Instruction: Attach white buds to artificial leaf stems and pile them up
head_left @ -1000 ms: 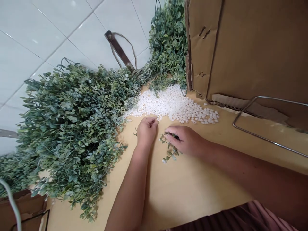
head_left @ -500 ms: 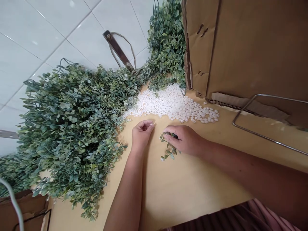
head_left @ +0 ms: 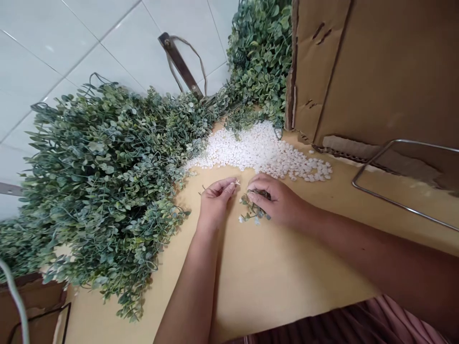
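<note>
Between the thumb and forefinger of my left hand (head_left: 217,198) is a tiny white flower-like piece (head_left: 236,183), its pointed tips sticking out towards the right. My right hand (head_left: 278,198) is closed round an artificial green leaf sprig (head_left: 249,210), whose lower leaves and small white tips hang below the fingers. The two hands are a short gap apart over the tan tabletop (head_left: 258,267). Just beyond them spreads a heap of small white pieces (head_left: 258,148). Part of the sprig is hidden by my right fingers.
A large mass of artificial greenery (head_left: 118,177) lies to the left, and another bunch (head_left: 261,62) stands at the back. A cardboard box (head_left: 387,76) rises at the right, with a bent metal wire (head_left: 385,198) before it. A dark strap-like bar (head_left: 181,67) leans against the tiled wall (head_left: 96,28).
My left hand has drawn back from the heap's edge with a white piece in its pinch, then moved slightly right. My right hand keeps the sprig and has tilted it up a little.
</note>
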The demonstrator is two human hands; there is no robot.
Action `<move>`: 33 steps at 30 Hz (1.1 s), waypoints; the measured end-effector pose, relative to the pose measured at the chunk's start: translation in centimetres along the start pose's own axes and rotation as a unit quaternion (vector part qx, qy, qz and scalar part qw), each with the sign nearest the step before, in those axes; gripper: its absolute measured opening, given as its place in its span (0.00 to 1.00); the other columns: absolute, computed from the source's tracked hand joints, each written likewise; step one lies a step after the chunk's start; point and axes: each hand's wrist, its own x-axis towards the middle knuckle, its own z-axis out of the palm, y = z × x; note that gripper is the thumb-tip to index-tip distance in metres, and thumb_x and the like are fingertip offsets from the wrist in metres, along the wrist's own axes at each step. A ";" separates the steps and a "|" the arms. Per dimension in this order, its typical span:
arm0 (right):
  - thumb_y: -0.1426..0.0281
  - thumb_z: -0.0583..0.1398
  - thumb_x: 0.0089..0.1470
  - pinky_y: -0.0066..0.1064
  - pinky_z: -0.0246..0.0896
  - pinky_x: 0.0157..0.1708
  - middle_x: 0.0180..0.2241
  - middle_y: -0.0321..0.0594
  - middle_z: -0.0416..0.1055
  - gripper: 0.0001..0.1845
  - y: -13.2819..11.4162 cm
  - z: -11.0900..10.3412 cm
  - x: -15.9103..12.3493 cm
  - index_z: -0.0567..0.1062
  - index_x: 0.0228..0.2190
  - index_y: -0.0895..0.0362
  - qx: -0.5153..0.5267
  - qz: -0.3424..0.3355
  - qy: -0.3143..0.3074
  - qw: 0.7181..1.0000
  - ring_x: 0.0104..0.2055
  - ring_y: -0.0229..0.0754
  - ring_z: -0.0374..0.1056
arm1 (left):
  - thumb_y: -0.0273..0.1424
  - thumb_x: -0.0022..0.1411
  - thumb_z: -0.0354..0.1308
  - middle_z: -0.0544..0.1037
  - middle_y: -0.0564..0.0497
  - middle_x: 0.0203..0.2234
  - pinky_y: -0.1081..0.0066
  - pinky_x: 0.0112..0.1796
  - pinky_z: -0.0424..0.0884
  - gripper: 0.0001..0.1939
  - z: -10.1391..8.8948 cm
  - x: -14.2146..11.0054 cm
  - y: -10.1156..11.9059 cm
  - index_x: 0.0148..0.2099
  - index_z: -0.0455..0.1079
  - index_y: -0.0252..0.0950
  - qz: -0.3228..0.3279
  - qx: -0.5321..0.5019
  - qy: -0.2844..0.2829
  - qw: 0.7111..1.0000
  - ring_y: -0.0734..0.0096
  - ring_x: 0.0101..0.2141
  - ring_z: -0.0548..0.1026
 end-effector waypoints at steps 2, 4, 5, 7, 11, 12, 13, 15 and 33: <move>0.72 0.54 0.51 0.34 0.57 0.41 0.32 0.42 0.66 0.06 0.1 0.1 -0.1 0.71 0.26 0.58 0.042 0.012 0.015 0.999 0.38 0.41 0.63 | 0.30 0.36 0.69 0.76 0.54 0.18 0.80 0.25 0.64 0.12 0.2 -0.8 -0.1 0.28 0.77 0.34 -0.020 -0.021 -0.025 0.999 0.81 0.21 0.70; 0.71 0.55 0.51 0.34 0.58 0.41 0.33 0.42 0.67 0.07 -0.1 0.0 -0.2 0.73 0.28 0.58 0.065 0.029 0.009 0.997 0.38 0.41 0.64 | 0.30 0.36 0.70 0.76 0.54 0.18 0.80 0.26 0.65 0.12 0.4 -1.6 -0.2 0.28 0.76 0.34 -0.023 -0.033 -0.044 0.998 0.81 0.22 0.70; 0.71 0.55 0.51 0.33 0.59 0.38 0.31 0.41 0.68 0.07 -0.2 0.0 -0.2 0.73 0.28 0.58 0.073 0.036 -0.008 0.997 0.36 0.40 0.65 | 0.31 0.36 0.70 0.76 0.54 0.18 0.79 0.26 0.66 0.12 0.4 -2.1 -0.2 0.28 0.76 0.34 -0.020 -0.037 -0.048 0.998 0.81 0.22 0.70; 0.71 0.55 0.50 0.31 0.59 0.34 0.29 0.39 0.68 0.07 -0.6 -0.2 -0.3 0.73 0.27 0.59 0.084 0.039 -0.050 0.994 0.32 0.38 0.65 | 0.31 0.36 0.70 0.77 0.54 0.19 0.79 0.28 0.67 0.12 0.2 -2.9 -0.2 0.27 0.76 0.34 -0.010 -0.036 -0.051 0.998 0.81 0.22 0.70; 0.73 0.54 0.50 0.29 0.58 0.31 0.26 0.38 0.67 0.07 -1.2 -0.4 -0.4 0.72 0.25 0.60 0.096 0.020 -0.113 0.989 0.29 0.36 0.63 | 0.31 0.37 0.70 0.77 0.53 0.20 0.77 0.30 0.69 0.12 -0.9 -4.3 0.0 0.28 0.76 0.34 -0.015 -0.006 -0.043 0.999 0.79 0.23 0.71; 0.73 0.54 0.51 0.28 0.58 0.30 0.26 0.38 0.67 0.07 -1.3 -0.5 -0.4 0.72 0.26 0.60 0.103 0.017 -0.123 0.987 0.29 0.36 0.63 | 0.32 0.37 0.70 0.78 0.53 0.21 0.77 0.30 0.70 0.12 -1.1 -4.5 0.0 0.29 0.76 0.34 -0.016 0.001 -0.040 0.999 0.78 0.23 0.72; 0.72 0.54 0.51 0.29 0.59 0.31 0.26 0.38 0.67 0.07 -1.3 -0.5 -0.5 0.72 0.27 0.60 0.111 0.015 -0.129 0.985 0.29 0.37 0.63 | 0.32 0.37 0.70 0.78 0.52 0.21 0.76 0.30 0.70 0.13 -1.4 -4.6 0.0 0.29 0.76 0.34 -0.016 0.007 -0.037 0.999 0.78 0.24 0.72; 0.72 0.55 0.51 0.30 0.60 0.33 0.28 0.39 0.67 0.07 -1.2 -0.5 -0.6 0.73 0.28 0.60 0.124 0.006 -0.133 0.983 0.32 0.37 0.64 | 0.33 0.37 0.70 0.79 0.51 0.22 0.76 0.29 0.70 0.13 -1.7 -4.7 0.0 0.29 0.76 0.34 -0.013 0.015 -0.041 0.999 0.77 0.24 0.73; 0.66 0.56 0.51 0.29 0.58 0.30 0.28 0.40 0.66 0.10 -2.4 -1.8 -1.4 0.71 0.27 0.61 0.164 0.063 -0.289 0.941 0.29 0.35 0.62 | 0.30 0.37 0.70 0.78 0.52 0.21 0.75 0.31 0.70 0.11 -2.7 -4.1 0.0 0.28 0.77 0.36 0.040 0.002 0.011 0.999 0.77 0.25 0.73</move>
